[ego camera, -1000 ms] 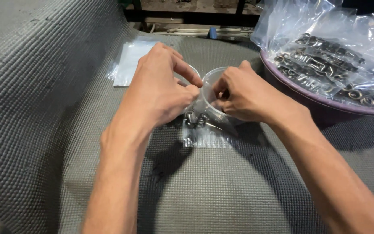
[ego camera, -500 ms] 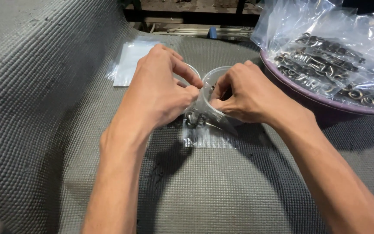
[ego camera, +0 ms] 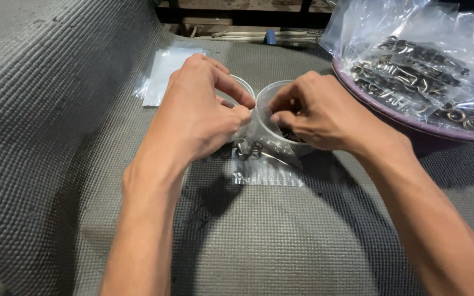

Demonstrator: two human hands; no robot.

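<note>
Two hands meet over a small clear bag (ego camera: 267, 164) lying flat on the grey mat (ego camera: 56, 137), its mouth raised toward them. The left hand (ego camera: 198, 118) pinches the bag's top edge from the left; the right hand (ego camera: 316, 112), fingertips closed, pinches it just beside, over a clear cup (ego camera: 272, 96). Farther right sits a purple basin (ego camera: 412, 120) of bagged rings.

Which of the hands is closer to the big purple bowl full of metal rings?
The right hand. It sits at the clear cup, with the purple bowl just off to its right. The left hand is farther away, on the other side of the cup.
</note>
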